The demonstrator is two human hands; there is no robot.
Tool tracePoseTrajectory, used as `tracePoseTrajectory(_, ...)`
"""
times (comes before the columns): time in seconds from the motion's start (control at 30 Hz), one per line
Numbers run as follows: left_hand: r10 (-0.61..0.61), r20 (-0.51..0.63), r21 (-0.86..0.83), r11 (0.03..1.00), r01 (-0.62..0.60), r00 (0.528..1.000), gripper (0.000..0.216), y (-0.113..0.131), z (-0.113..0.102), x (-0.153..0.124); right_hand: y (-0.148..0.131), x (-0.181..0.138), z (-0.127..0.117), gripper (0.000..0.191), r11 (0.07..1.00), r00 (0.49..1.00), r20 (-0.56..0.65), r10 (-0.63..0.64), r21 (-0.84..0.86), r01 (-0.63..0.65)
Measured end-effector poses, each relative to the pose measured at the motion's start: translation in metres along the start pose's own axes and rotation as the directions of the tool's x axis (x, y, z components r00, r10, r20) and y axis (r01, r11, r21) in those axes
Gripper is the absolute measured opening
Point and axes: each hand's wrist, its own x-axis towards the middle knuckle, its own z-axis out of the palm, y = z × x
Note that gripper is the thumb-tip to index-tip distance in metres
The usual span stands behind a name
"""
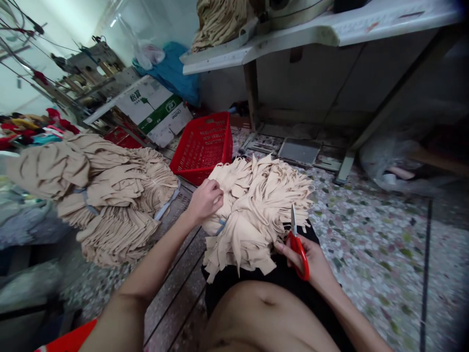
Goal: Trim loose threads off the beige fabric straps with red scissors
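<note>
The red-handled scissors (298,252) are partly hidden by the right hand (318,259): its fingers cover the finger loops. The left hand (205,199) covers part of the beige fabric bundle (256,210), and the bundle's underside is out of sight against a black garment (234,276). At 12 o'clock, a tan cloth pile (218,22) and a machine (293,10) are cut off by the top edge. At 7 o'clock, a red-orange item (69,337) is cut off too; what it is cannot be told. The printing on the cardboard box (152,110) at 11 o'clock is mostly too small to read, and at 3 o'clock a plastic bag (388,164) blurs whatever lies inside it. At 9 o'clock, grey cloth (25,220) is soft with blur — its edges are lost.
</note>
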Motion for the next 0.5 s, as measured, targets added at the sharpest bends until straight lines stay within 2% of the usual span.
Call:
tracePoseTrajectory(0.07, -0.087, -0.081, -0.001, 0.996, 0.087, 0.993, 0.017, -0.011, 0.008, -0.016, 0.002, 0.004, 0.0, 0.049, 1.0, 1.0, 0.011, -0.013, -0.008, 0.013)
tracePoseTrajectory(0.17, -0.237, -0.172, -0.123, 0.968, 0.218, 0.956, 0.014, -0.023, 0.018, -0.034, 0.007, 0.01, 0.001, 0.05, 1.0, 1.0, 0.02, -0.021, -0.008, 0.021)
tracePoseTrajectory(0.23, -0.264, -0.23, -0.201, 0.955, 0.219, 0.937, 0.018, -0.025, 0.022, -0.037, 0.009, 0.012, 0.003, 0.05, 1.0, 0.999, 0.026, -0.021, 0.001, 0.021)
tracePoseTrajectory(0.3, -0.22, -0.26, -0.219, 0.962, 0.164, 0.94, 0.034, -0.024, 0.025, -0.028, 0.006, 0.013, 0.007, 0.05, 0.999, 0.999, 0.033, -0.03, 0.014, 0.03)
tracePoseTrajectory(0.37, -0.161, -0.22, -0.173, 0.977, 0.124, 0.962, 0.049, -0.022, 0.028, -0.012, 0.001, 0.012, 0.01, 0.051, 0.999, 0.999, 0.042, -0.032, 0.022, 0.031)
tracePoseTrajectory(0.43, -0.167, -0.145, -0.101, 0.983, 0.153, 0.975, 0.052, -0.02, 0.031, 0.009, -0.004, 0.011, 0.013, 0.051, 0.999, 0.998, 0.045, -0.038, 0.022, 0.037)
tracePoseTrajectory(0.5, -0.242, -0.152, -0.037, 0.97, 0.239, 0.958, 0.052, -0.019, 0.031, 0.031, -0.007, 0.01, 0.015, 0.05, 0.999, 0.998, 0.038, -0.043, 0.007, 0.043)
